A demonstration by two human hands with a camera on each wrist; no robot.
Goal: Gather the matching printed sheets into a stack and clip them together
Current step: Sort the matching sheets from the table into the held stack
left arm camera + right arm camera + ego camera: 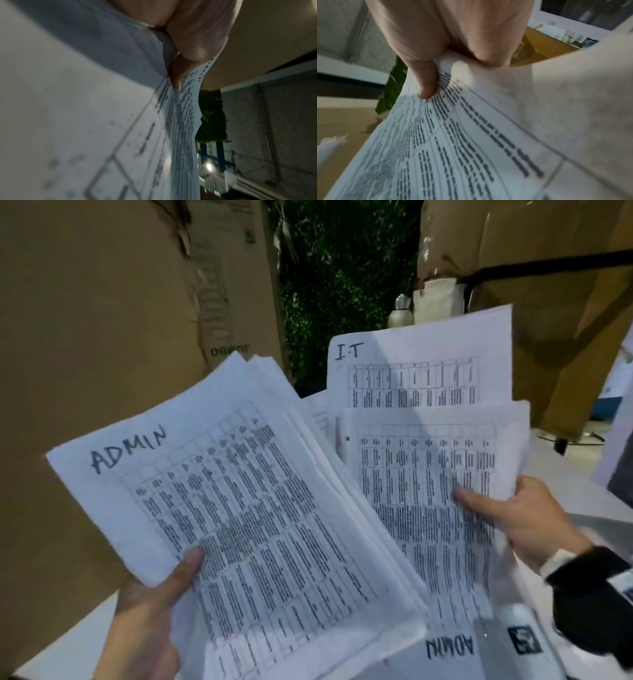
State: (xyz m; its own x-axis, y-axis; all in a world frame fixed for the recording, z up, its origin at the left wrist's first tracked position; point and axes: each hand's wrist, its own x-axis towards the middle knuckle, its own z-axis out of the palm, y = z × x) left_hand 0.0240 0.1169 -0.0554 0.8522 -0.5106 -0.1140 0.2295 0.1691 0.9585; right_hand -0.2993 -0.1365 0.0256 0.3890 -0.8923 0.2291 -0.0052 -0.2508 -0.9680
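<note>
My left hand (161,601) grips a thick stack of printed sheets (239,508) headed "ADMIN", thumb on top near its lower left edge; the left wrist view shows that thumb (178,79) pressed on the stack (181,121). My right hand (513,522) pinches a smaller bundle of printed sheets (428,474) by its right edge, thumb on top, and the right wrist view shows the same hold on the bundle (471,148). Behind it stands a sheet marked "I.T" (411,364). Another sheet with "ADMIN" upside down (448,648) lies below.
Tall cardboard boxes (102,337) rise at the left and at the back right (548,302). A metal bottle (400,313) stands behind the sheets. A white table surface (565,481) runs to the right. A white cylinder with a black square marker (524,642) lies at bottom right.
</note>
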